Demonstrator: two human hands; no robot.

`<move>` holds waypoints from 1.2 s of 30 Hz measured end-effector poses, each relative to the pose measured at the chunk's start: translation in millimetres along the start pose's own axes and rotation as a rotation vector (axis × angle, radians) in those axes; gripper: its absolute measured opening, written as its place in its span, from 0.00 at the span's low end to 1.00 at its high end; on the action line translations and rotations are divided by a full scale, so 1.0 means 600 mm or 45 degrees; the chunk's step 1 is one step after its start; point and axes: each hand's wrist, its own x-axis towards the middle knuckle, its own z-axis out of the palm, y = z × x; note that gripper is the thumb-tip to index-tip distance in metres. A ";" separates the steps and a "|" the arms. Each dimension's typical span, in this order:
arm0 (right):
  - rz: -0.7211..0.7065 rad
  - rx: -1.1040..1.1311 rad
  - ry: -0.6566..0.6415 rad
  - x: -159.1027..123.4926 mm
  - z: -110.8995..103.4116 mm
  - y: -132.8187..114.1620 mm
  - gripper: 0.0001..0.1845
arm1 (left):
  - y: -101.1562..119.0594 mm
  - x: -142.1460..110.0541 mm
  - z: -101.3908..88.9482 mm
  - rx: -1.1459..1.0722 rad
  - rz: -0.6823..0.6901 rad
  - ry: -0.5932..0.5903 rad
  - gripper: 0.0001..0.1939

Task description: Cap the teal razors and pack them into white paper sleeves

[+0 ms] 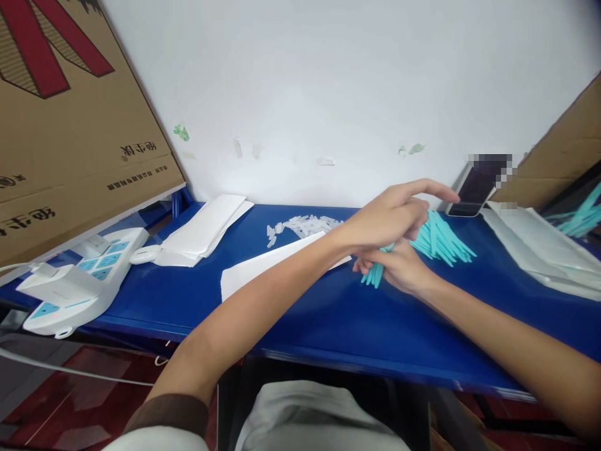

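My left hand is crossed over the right, index finger stretched out and the other fingers curled. Its fingertip is at the lower edge of a leaning phone; I cannot tell whether it touches. Below it, my right hand is closed round a small bundle of thin teal sticks, whose ends poke out on the left. Behind that wrist lies a fanned pile of similar teal sticks. Small whitish translucent pieces are heaped near the wall, behind a white paper sheet partly covered by my left forearm.
The table is blue. White folded papers lie at left beside a power strip with chargers plugged in. A large cardboard box stands far left. White flat packs and more teal sticks are at right.
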 end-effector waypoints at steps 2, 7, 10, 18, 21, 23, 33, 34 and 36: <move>0.040 -0.034 -0.006 0.001 -0.002 -0.005 0.20 | 0.001 0.002 -0.010 0.060 0.029 -0.136 0.22; 0.059 -0.174 -0.204 -0.001 0.000 -0.012 0.27 | 0.002 -0.009 -0.029 0.302 0.039 -0.221 0.17; 0.030 -0.136 -0.237 -0.001 0.005 -0.017 0.32 | 0.006 -0.014 -0.037 0.225 -0.008 -0.274 0.22; -0.101 -0.248 -0.110 -0.002 0.007 -0.020 0.27 | 0.036 -0.008 -0.038 0.095 0.118 -0.213 0.27; -0.137 -0.296 0.021 -0.003 0.011 -0.016 0.28 | 0.036 -0.002 -0.032 0.283 -0.109 -0.335 0.29; -0.132 -0.281 0.047 -0.002 0.012 -0.011 0.27 | 0.033 0.002 -0.031 0.391 -0.178 -0.349 0.28; -0.102 -0.133 -0.064 0.002 0.004 0.003 0.25 | 0.019 0.022 -0.019 0.589 -0.075 -0.258 0.20; -0.078 -0.130 -0.077 0.001 0.004 0.002 0.26 | 0.015 0.022 -0.021 0.546 0.006 -0.182 0.21; -0.060 -0.130 -0.063 0.001 0.003 0.002 0.28 | 0.005 0.016 -0.031 0.476 0.127 0.035 0.24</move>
